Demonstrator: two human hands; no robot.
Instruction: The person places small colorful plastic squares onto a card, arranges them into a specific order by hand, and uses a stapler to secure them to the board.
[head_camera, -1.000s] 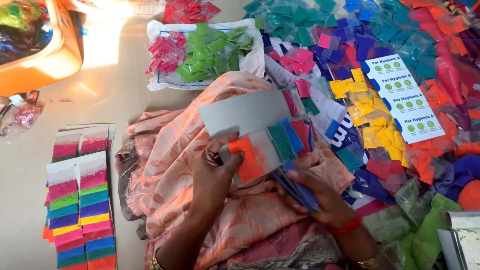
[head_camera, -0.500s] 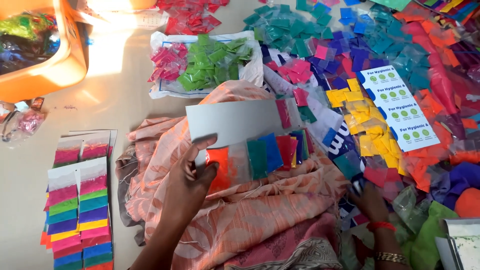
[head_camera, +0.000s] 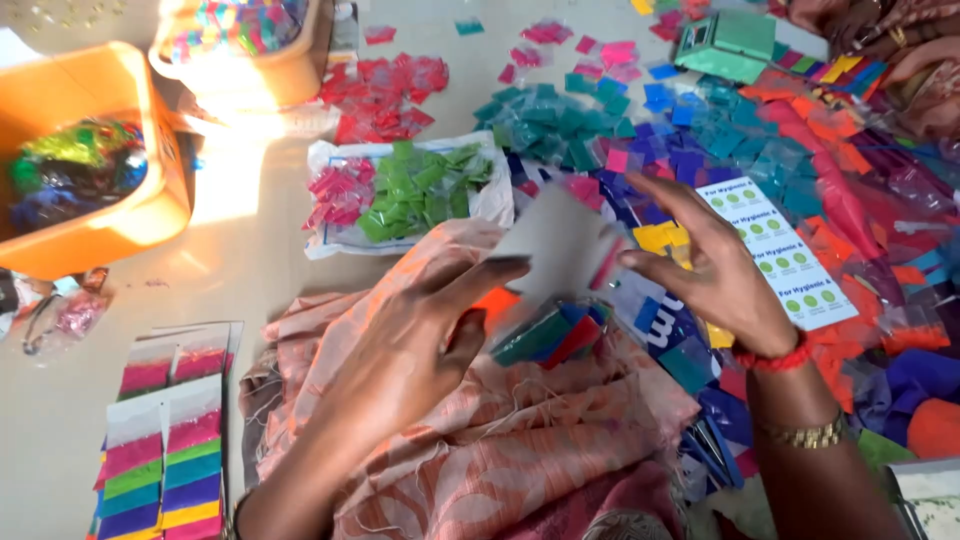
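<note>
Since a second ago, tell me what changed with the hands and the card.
The right hand came back up to the grey card, which both hands now hold, tilted and blurred. The left hand kept its grip. The finished cards on the floor stayed put.

Left hand (head_camera: 420, 340) and right hand (head_camera: 715, 265) gripping grey card (head_camera: 555, 250), coloured packets (head_camera: 555, 335) beneath, peach cloth (head_camera: 500, 450)
</note>
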